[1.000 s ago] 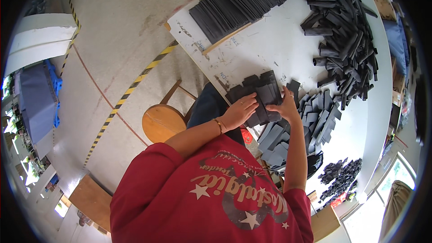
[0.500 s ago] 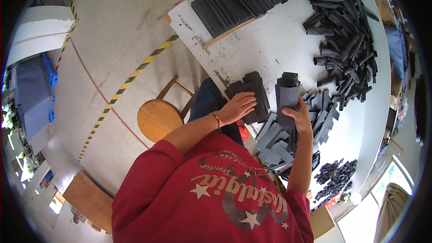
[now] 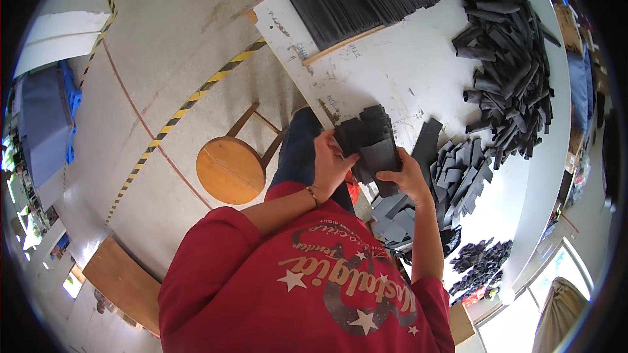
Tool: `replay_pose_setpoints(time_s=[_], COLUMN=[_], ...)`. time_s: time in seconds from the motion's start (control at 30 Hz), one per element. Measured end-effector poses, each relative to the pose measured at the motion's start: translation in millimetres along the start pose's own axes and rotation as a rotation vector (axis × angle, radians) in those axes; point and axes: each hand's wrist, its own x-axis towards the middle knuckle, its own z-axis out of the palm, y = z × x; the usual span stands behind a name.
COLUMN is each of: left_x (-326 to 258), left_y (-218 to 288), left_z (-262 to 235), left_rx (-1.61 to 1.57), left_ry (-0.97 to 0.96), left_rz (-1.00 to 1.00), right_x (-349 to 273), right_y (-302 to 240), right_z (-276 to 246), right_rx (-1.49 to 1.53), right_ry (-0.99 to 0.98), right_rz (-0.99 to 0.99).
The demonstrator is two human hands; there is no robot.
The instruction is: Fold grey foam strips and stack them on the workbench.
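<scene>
A stack of dark rectangular pieces, flat and fabric-like, lies at the near edge of the white table. My right hand grips a dark bundle over this stack, thumb on top and fingers along its right side. At the left edge of the same pieces, my left hand has its fingers bent and its thumb against the bundle. Part of what its fingers hold is hidden. Just right of my right hand lie a loose dark strip and a heap of short grey-black strips.
A long row of dark pieces stands along the table's far side, by a wooden strip. Rolled dark tubes are heaped at the right. Smaller dark bits lie nearer. A round wooden stool stands left of the table.
My right hand has brought its bundle left onto the stack. My left hand has drawn back toward the stack's left edge, its fingers bending. The loose strip beside the heap now shows.
</scene>
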Motion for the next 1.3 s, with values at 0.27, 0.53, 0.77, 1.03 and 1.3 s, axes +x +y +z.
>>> replay_pose_setpoints(time_s=[0.27, 0.53, 0.77, 1.03, 1.3], left_x=[-14, -1, -4, -5, -1], left_y=[-17, -20, -24, -20, -16], left_z=[21, 21, 17, 15, 6], left_rx=[-0.29, -0.273, -0.114, -0.156, -0.116], left_ry=[0.064, -0.04, -0.009, 0.002, -0.011], left_rz=[-0.46, -0.478, -0.42, -0.387, -0.367], right_x=[14, 23, 25, 10, -24], right_y=[20, 13, 13, 4, 4], right_z=[8, 23, 24, 32, 2], right_rx=[-0.17, -0.424, -0.371, -0.038, 0.417], right_ry=[0.225, 0.199, 0.166, 0.172, 0.048], right_rz=[-0.221, -0.141, -0.118, -0.14, -0.199])
